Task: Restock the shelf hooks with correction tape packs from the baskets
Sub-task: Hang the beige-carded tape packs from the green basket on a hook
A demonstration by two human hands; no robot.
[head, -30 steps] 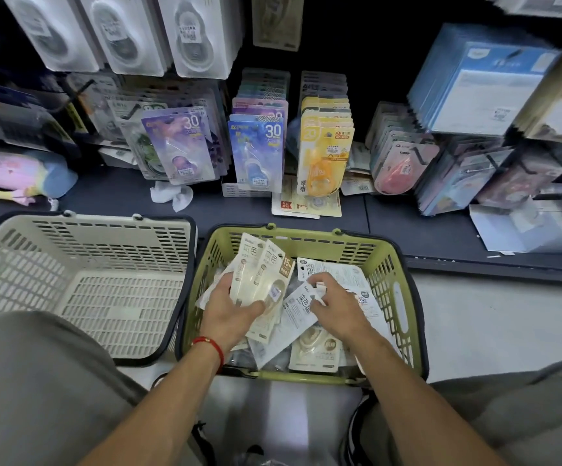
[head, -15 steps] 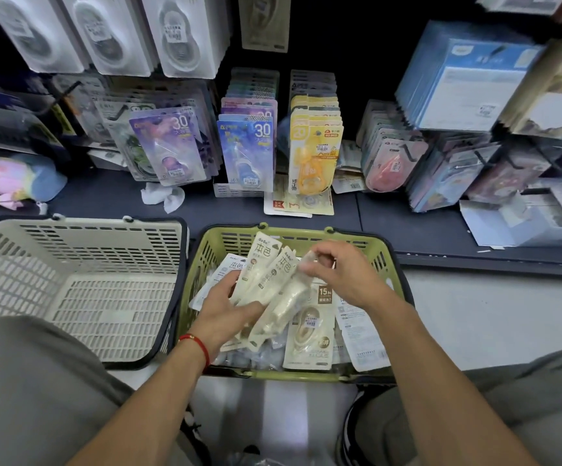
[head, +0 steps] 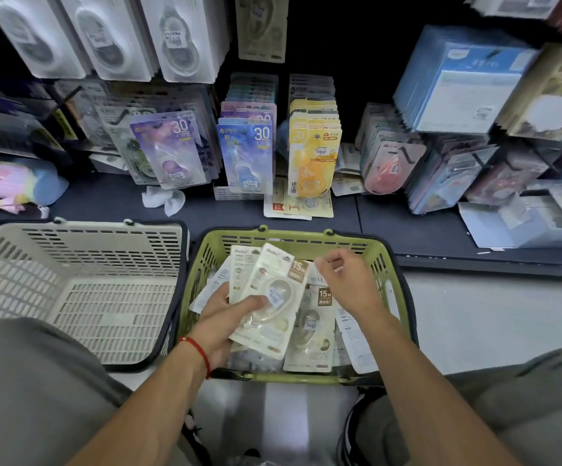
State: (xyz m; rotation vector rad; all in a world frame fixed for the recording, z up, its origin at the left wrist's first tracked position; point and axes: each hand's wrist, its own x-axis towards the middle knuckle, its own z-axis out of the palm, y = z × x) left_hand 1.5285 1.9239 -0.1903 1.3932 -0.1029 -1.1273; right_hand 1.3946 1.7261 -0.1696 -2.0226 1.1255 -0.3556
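Observation:
A green basket [head: 395,274] on the floor in front of me holds several cream correction tape packs [head: 313,334]. My left hand [head: 224,317] grips a fanned stack of cream packs [head: 272,290] over the basket, thumb across the top one. Just to the right of that stack hovers my right hand [head: 346,284], fingers loosely curled with nothing in them. On the hooks above the shelf hang purple packs [head: 172,149], blue packs [head: 246,149] and yellow packs [head: 314,146].
A beige basket [head: 81,264] stands to the left, with nothing in it. White packs [head: 175,35] hang at top left, blue boxes [head: 457,82] at right. Loose cards and crumpled paper [head: 163,200] lie on the dark shelf [head: 104,200]. My knees frame the bottom.
My right hand lifted a pack out of the basket, added it to the stack in my left hand, and let go. The stack is larger now.

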